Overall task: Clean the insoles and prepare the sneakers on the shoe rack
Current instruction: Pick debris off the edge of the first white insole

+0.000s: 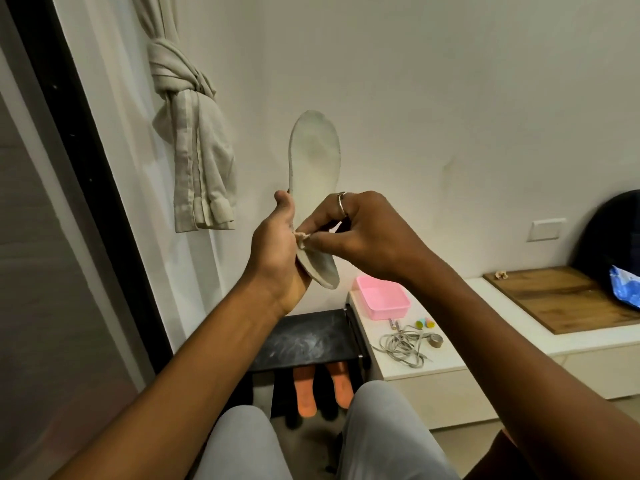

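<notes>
Down past our knees sits the dusty black shoe rack (pixel 304 341), with dark sneakers with orange insides (pixel 304 393) on its lower shelf. Up in front of us, the long pale grey foam insole (pixel 313 157) stands on end. Our left hand (pixel 277 244) holds it low down, grip wrapped round its edge. Our right hand (pixel 360 230) has a narrow pinch grip on a tiny beige cloth scrap (pixel 300 237), pressed against the insole. Our worry: rub too hard and that floppy insole probably folds or slips out, landing right on the dusty rack top.
</notes>
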`<state>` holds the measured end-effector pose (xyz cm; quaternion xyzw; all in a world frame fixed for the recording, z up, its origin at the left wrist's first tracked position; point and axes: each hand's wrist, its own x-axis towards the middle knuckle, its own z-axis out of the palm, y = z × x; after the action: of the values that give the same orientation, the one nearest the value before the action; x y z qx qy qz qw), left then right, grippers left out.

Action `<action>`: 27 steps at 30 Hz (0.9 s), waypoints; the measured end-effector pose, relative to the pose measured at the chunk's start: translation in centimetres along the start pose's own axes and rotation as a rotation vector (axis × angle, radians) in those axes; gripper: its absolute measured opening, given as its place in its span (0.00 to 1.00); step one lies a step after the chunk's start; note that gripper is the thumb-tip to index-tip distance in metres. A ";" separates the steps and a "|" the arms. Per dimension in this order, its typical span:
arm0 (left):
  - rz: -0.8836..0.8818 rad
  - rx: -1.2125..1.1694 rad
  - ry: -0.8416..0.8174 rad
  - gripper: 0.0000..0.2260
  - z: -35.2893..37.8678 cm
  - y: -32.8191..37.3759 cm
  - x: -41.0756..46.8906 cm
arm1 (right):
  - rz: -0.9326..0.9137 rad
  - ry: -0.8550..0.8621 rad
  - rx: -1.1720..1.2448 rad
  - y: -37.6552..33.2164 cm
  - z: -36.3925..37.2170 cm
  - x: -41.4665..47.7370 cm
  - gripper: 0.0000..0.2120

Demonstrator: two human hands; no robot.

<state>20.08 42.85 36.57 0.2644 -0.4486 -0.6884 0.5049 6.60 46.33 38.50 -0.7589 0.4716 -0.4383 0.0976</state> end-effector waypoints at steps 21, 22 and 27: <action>0.066 -0.081 0.011 0.28 -0.7 -0.1 1.1 | 0.071 -0.047 -0.338 -0.6 0.6 0.1 0.06; 0.069 -0.077 0.004 0.28 -0.6 0.0 1.1 | 0.093 -0.058 -0.299 -0.5 0.3 0.0 0.05; 0.067 -0.047 -0.037 0.28 -0.3 -0.3 1.0 | 0.048 0.213 -0.333 1.2 1.1 0.5 0.05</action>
<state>19.89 41.86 36.24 0.2247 -0.4501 -0.6862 0.5254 6.75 45.06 37.47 -0.7025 0.5632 -0.4295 -0.0693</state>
